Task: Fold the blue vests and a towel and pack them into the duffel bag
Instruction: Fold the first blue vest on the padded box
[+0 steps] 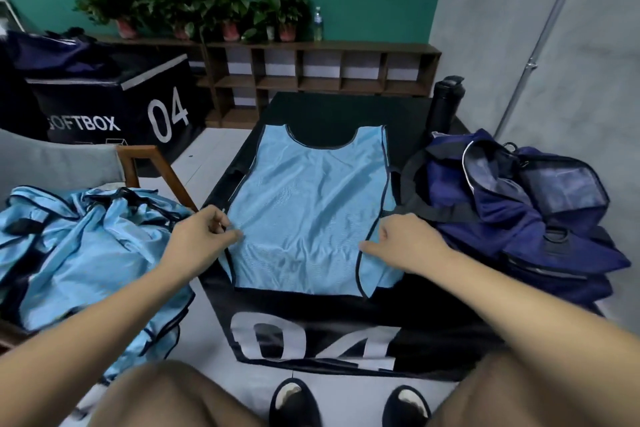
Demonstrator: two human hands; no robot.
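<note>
Covering the middle of the view is a black soft box (pixel 433 305) with 04 printed on its near side. Second black soft box (pixel 104 107), marked SOFTBOX 04, stands well back on the left. Low wooden cubby shelf (pixel 346 69) runs along the green wall, with a row of potted plants (pixel 207 7) on top.

Pile of blue vests (pixel 86 246) lies crumpled on a chair at left, hanging over the seat edge. Navy duffel bag (pixel 519 204) sits on the right end of the near box, main zip open and sides slumped.

1 blue vest (pixel 308 211) lies flat on the near box's top between pile and bag, neck hole away from the person, dark trim round the edges.

Left hand (pixel 201 236) has its fingers curled, pinching the vest's left edge near the lower armhole. Right hand (pixel 405 239) is curled at the vest's right edge and seems to pinch the trim there, though the contact is partly hidden by the knuckles.

Black flask (pixel 445 104) stands upright behind the bag.
</note>
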